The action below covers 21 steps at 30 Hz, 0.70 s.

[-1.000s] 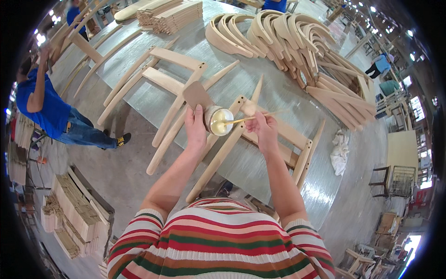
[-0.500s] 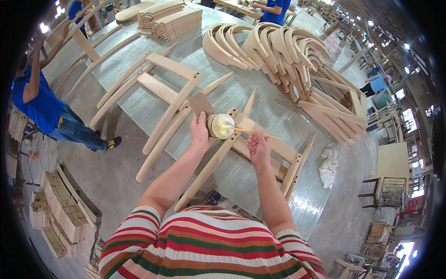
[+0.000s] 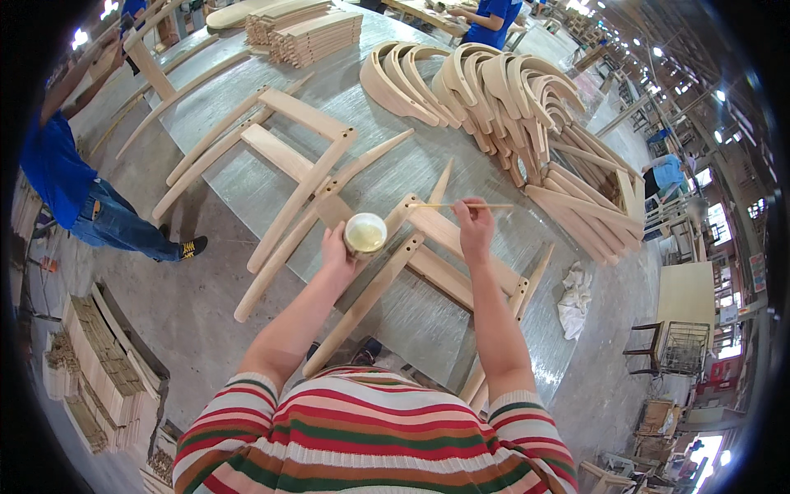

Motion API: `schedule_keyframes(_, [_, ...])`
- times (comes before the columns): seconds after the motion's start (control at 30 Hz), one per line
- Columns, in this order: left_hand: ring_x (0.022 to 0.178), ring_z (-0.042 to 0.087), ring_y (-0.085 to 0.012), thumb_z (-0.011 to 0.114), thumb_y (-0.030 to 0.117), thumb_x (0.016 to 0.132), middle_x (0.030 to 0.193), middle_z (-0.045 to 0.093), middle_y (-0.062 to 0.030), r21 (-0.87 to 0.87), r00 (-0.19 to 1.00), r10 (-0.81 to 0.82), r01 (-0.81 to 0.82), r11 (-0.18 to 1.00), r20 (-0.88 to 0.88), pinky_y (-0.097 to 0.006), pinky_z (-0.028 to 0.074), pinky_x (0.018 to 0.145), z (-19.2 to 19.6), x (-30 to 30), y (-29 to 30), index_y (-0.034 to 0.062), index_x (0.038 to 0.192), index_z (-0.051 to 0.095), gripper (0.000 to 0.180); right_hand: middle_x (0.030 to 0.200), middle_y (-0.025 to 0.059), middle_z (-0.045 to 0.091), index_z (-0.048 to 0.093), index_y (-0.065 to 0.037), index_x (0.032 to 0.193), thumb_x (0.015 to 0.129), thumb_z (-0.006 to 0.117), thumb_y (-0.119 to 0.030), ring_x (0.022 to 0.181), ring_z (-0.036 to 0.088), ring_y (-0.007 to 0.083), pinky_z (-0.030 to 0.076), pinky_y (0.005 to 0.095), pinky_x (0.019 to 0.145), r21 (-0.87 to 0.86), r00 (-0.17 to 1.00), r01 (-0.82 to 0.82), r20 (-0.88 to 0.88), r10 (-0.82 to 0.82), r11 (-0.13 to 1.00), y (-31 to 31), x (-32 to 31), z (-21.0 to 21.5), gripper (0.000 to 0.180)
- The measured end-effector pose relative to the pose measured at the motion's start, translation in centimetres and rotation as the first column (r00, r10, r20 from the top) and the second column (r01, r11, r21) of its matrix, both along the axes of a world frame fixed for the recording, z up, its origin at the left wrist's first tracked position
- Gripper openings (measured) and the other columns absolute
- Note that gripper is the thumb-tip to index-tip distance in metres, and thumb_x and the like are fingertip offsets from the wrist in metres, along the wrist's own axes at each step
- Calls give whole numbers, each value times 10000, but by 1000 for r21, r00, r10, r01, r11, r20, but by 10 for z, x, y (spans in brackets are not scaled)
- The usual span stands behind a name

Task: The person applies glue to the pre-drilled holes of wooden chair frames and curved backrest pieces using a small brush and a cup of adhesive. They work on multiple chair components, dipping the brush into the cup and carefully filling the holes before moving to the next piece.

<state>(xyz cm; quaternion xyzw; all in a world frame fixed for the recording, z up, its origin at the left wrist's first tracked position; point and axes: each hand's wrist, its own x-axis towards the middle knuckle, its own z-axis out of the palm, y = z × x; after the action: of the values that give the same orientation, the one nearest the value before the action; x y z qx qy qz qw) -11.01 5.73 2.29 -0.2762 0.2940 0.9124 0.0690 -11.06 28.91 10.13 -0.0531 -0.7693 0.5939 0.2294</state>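
My left hand (image 3: 338, 250) holds a small white cup (image 3: 365, 233) of pale yellowish glue above a bare wooden chair frame (image 3: 428, 255) that lies flat on the grey table (image 3: 395, 177). My right hand (image 3: 476, 229) grips a thin wooden stick (image 3: 461, 206), held level with its tip pointing left, over the top rail of the same frame. A second chair frame (image 3: 288, 160) lies to the left of the first, touching it at one leg.
A heap of curved wooden chair parts (image 3: 502, 99) fills the table's far right. Stacked slats (image 3: 309, 33) sit at the far end. A white rag (image 3: 574, 298) hangs at the right edge. People in blue stand at left (image 3: 66, 181) and at the far side (image 3: 492, 20). Wood stacks (image 3: 99, 370) rest on the floor.
My right hand has lifted the stick out of the cup and swung it to the right, level over the frame. The cup hand stays about where it was.
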Motion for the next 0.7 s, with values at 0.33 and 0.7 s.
schedule_keyframes(0.33, [847,624,-181,497,231,918,931,592,-54,72,983,-182,183,980,-23,-335,539,697,-42,57,-47,68,1011,468,189,735,14,609,580,-87,776,795,626,-138,750,586,202,393,350,659,702,965,-35,-162,208,711,-29,-39,17,71])
schedule_keyframes(0.7, [786,612,-140,479,236,936,894,566,-30,-47,988,-144,142,989,-63,-286,531,652,-30,62,-36,97,995,438,156,735,21,624,607,-83,751,788,634,-173,744,575,201,403,354,694,755,974,-80,-81,213,651,-27,-54,1,101])
